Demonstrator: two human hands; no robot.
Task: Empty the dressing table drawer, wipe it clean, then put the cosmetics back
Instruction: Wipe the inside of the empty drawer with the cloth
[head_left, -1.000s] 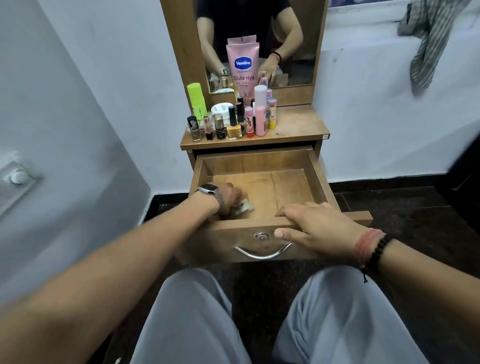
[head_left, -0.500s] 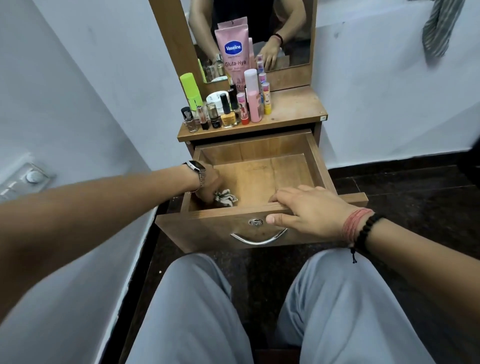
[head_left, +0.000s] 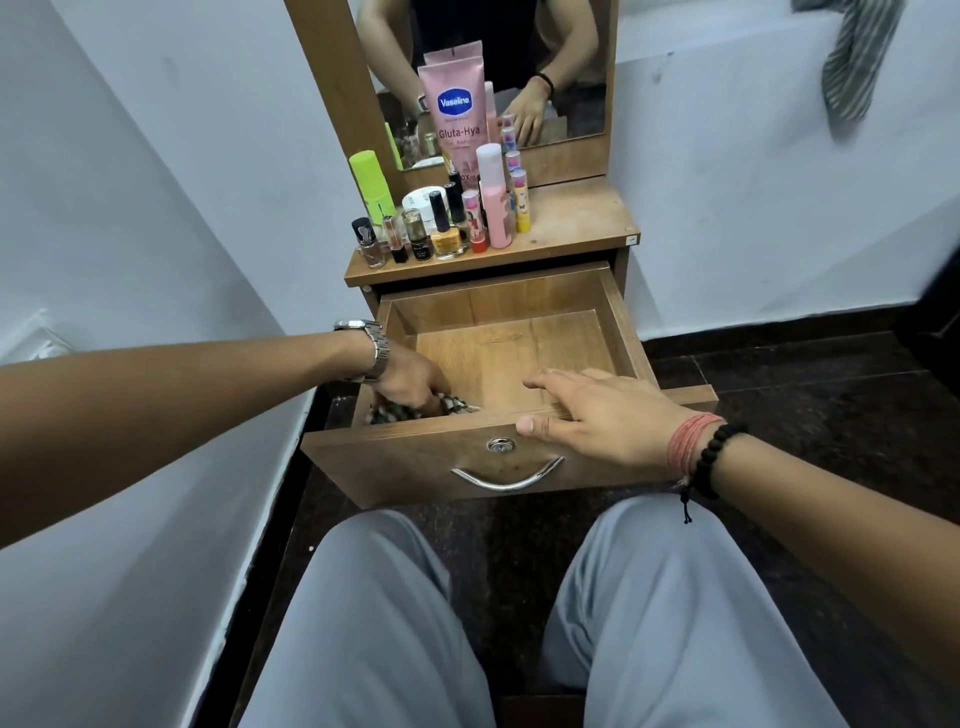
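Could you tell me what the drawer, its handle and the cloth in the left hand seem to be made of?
The drawer: wood or wood-look laminate, matt, grain lines visible. The handle: polished metal, going by its bright, silvery shine. The cloth in the left hand: soft woven fabric, checked, crumpled into folds.

The pink tube (head_left: 456, 119) leaning against the mirror (head_left: 561, 73) reads "Vaseline" and, below it, "Gluta-Hya"
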